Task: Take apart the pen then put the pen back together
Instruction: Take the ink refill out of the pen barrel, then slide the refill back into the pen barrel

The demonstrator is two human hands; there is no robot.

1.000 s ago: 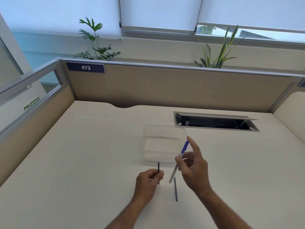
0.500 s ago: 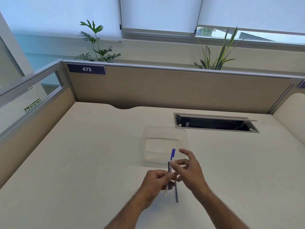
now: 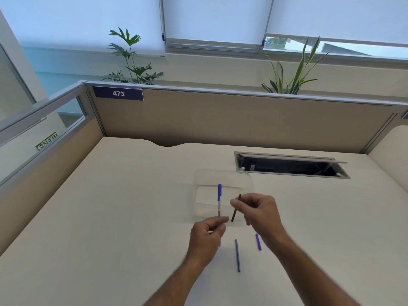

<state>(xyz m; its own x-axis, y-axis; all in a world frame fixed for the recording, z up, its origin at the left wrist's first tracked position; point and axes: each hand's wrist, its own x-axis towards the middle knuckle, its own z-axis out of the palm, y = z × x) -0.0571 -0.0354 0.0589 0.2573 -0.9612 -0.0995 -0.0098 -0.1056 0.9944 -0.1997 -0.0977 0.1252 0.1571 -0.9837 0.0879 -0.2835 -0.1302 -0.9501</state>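
Note:
My left hand (image 3: 208,234) is shut on the clear pen barrel (image 3: 219,200), which stands nearly upright with its blue end on top. To its right, my right hand (image 3: 259,212) pinches a thin dark rod (image 3: 235,208) that tilts slightly, a short gap away from the barrel. Both are held above the desk in front of a clear plastic container (image 3: 220,171). A second thin dark rod (image 3: 237,255) lies on the desk between my forearms. A small blue pen piece (image 3: 258,242) lies just to its right, beside my right wrist.
The pale desk (image 3: 132,206) is bounded by beige partition walls at the back and left. An open cable hatch (image 3: 291,167) is set into the desk at the back right, behind the container. Plants stand beyond the partition.
The parts have swapped hands: the barrel went from my right hand to my left, and the dark rod from my left to my right. The hands met, then parted.

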